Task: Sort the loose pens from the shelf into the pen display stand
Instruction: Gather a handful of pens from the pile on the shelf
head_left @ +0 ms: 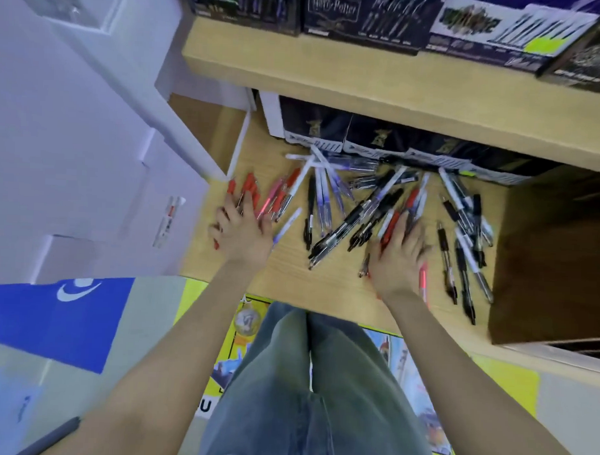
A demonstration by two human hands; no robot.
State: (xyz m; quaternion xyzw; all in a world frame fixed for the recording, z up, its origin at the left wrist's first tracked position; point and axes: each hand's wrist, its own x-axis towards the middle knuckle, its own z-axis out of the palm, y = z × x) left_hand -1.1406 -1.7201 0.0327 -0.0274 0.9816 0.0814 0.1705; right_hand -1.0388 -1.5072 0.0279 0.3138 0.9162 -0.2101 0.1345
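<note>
Bare left hand: held palm down, fingers spread straight. Bare right hand: held palm down, fingers extended forward. Both bare forearms are stretched ahead, converging slightly. Fingertips are blurred.

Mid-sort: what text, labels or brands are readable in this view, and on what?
"Harry Potter": dark box on the upper shelf.
Too blurred to read: logos on the neighbouring boxes, print on the lower boxes behind the pens, the label on the white carton, the yellow poster.
</note>
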